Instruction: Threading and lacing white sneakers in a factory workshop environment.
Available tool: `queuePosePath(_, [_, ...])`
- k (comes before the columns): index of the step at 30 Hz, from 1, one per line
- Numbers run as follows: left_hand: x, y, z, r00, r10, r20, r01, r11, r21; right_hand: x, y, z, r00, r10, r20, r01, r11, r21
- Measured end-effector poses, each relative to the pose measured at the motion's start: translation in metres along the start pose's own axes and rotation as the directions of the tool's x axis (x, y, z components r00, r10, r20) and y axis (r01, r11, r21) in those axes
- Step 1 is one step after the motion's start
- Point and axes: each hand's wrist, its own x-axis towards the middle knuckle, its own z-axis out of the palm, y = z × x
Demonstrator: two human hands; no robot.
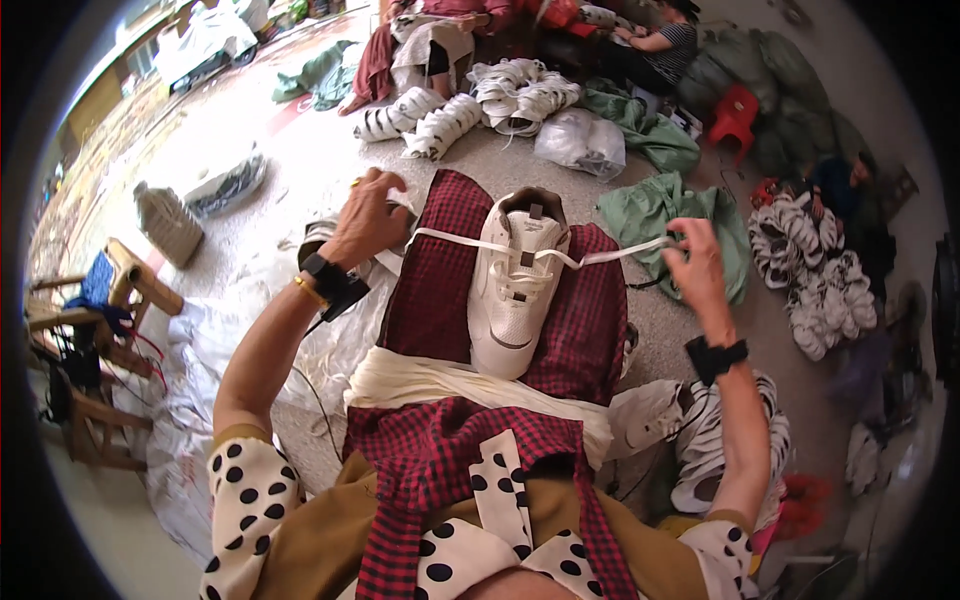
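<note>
White shoe (512, 300), lace (462, 238) outstretched — 2 hands (366, 218) (698, 268) beyond lap (437, 290) edges

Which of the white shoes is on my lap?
The white laced shoe on the dark-red checked cloth, its flat white lace stretching toward your left hand and right hand; the white shoes piled at far right lie apart.

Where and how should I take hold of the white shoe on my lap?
Probably by the heel collar, from the far side: the shoe's toe points toward you, its opening is at the far end, and the lace stretches sideways.
</note>
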Motion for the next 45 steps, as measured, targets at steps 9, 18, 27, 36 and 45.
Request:
queuePosePath(9, [-0.036, 0.09, 0.013, 0.932, 0.357, 0.061, -0.328, 0.903, -0.277, -0.012, -0.104, 0.063, 0.862, -0.343, 0.374, 0.237, 0.924, 0.302])
queuePosePath(18, [-0.046, 0.087, 0.02, 0.943, 0.317, 0.103, -0.277, 0.917, -0.285, 0.004, -0.112, 0.074, 0.861, -0.384, 0.334, 0.354, 0.924, 0.147])
queuePosePath(27, [-0.018, 0.086, 0.039, 0.965, 0.259, 0.026, -0.212, 0.839, -0.501, 0.013, -0.096, 0.069, 0.898, -0.287, 0.334, 0.183, 0.933, 0.309])
queuePosePath(36, [0.004, 0.064, 0.018, 0.924, 0.099, 0.368, 0.069, 0.906, -0.418, 0.008, -0.092, 0.075, 0.907, -0.274, 0.319, 0.156, 0.924, 0.349])
queuePosePath(45, [-0.01, 0.088, 0.016, 0.932, 0.298, 0.205, -0.201, 0.899, -0.389, 0.005, -0.085, 0.062, 0.92, -0.119, 0.374, -0.089, 0.865, 0.494])
